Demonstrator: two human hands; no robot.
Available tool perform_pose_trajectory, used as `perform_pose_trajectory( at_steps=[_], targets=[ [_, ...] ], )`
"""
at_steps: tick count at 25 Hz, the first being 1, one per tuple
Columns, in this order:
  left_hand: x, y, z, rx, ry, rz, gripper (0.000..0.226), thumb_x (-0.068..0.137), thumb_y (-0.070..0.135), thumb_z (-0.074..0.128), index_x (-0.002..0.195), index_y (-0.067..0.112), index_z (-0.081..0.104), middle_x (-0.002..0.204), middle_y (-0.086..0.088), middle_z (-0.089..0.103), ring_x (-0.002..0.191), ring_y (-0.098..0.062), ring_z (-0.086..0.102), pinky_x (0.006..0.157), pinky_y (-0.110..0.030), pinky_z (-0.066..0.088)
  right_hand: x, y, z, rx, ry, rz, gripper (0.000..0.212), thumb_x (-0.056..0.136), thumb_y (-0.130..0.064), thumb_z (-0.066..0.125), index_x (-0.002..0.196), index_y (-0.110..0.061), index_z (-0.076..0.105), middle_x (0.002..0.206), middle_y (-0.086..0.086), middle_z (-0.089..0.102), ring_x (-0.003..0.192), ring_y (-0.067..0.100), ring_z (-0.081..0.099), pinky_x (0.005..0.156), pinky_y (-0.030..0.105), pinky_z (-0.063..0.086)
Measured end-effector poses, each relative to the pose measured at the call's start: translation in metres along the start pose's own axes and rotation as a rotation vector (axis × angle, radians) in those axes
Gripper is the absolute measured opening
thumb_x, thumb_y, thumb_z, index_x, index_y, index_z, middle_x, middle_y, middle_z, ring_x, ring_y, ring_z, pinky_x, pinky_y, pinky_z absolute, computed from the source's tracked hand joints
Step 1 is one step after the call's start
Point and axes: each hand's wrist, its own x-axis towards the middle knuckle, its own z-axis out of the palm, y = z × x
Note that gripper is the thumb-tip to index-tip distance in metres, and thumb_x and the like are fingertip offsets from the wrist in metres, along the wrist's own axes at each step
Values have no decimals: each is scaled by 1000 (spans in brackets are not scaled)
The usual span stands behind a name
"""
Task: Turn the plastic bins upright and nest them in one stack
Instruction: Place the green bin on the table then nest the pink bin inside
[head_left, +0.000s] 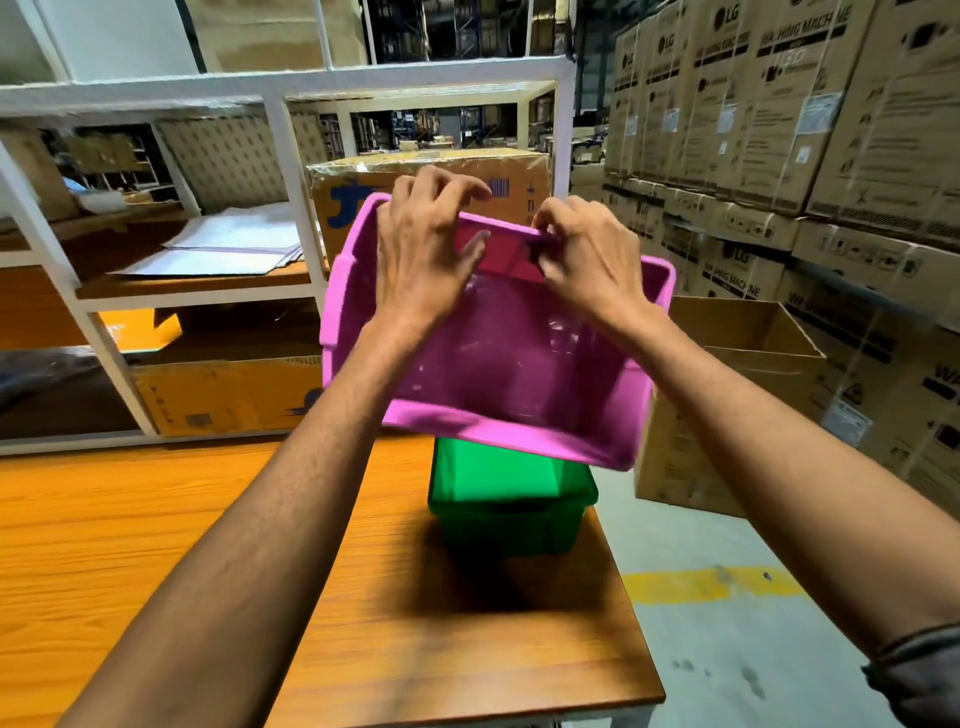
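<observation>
A pink plastic bin (498, 364) hangs in the air above the table, tilted with its open side toward me. My left hand (426, 244) grips its far rim with the fingers curled over the edge. My right hand (587, 254) pinches the same rim just to the right. Below it, a green plastic bin (511, 499) stands upright on the wooden table (208, 545) near the right edge, partly hidden by the pink bin.
A white metal shelf rack (291, 182) with cardboard boxes and paper sheets stands behind the table. An open cardboard box (737, 384) sits on the floor to the right. Stacked washing machine cartons (805, 130) line the right side.
</observation>
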Motion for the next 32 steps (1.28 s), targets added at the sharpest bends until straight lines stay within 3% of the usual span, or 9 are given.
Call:
perform_pose_trajectory(
  at_steps=[6,11,16,18,22,25,27,30,32],
  targets=[
    [-25,1,3,-29,153,-237,40,83,28,65,123,27,66,123,-2,61,117,-24,56,91,-27,34,-15,-3,2,235,109,431,21,82,-22,57,102,-26,63,101,-4,69,95,24,65,78,36,50],
    [-51,-5,14,-52,219,-462,50,79,25,64,129,19,58,132,-8,52,127,-23,48,98,-38,41,-21,2,12,419,118,661,19,76,-21,64,95,-25,64,86,-12,68,87,17,65,74,31,48],
    [-51,-11,20,-410,-1,-809,49,87,15,60,131,6,41,135,-14,39,120,-30,50,86,-27,35,-24,3,22,673,125,803,16,74,-20,71,79,-31,60,79,-14,65,77,16,66,75,41,59],
    [-51,-16,21,-433,-101,-895,46,90,18,60,131,9,40,135,-10,35,113,-30,53,85,-28,35,-25,3,22,749,134,862,20,79,-15,72,81,-30,58,86,-8,67,76,14,63,73,36,56],
    [-53,-27,24,-511,-202,-953,44,98,30,57,137,14,44,135,-6,38,110,-23,54,83,-30,41,-30,6,23,890,132,968,21,83,-8,71,88,-25,59,90,-3,68,77,13,62,67,24,50],
    [-52,-33,25,-591,-208,-836,37,105,37,46,133,16,53,130,-8,54,110,-22,57,91,-36,49,-33,4,21,998,116,973,22,88,-4,67,96,-24,60,86,-4,68,68,9,61,57,18,50],
    [-49,-34,23,-589,-182,-790,38,106,41,43,134,17,52,129,-8,53,105,-17,53,94,-34,47,-33,5,19,1120,103,985,20,90,-4,65,97,-22,61,83,-1,69,63,9,61,56,21,50],
    [-45,-40,21,-676,-139,-833,35,106,39,40,132,18,51,128,-11,55,96,-13,51,92,-41,50,-32,9,17,1321,49,1009,10,97,-6,59,99,-15,63,69,-2,67,51,6,59,52,21,48],
    [-48,-46,20,-782,-180,-862,32,107,30,40,134,17,50,120,-7,59,91,-13,54,79,-36,52,-36,12,16,1335,-19,981,15,100,-3,54,107,-13,62,75,-2,68,51,4,59,53,20,49]
  ],
)
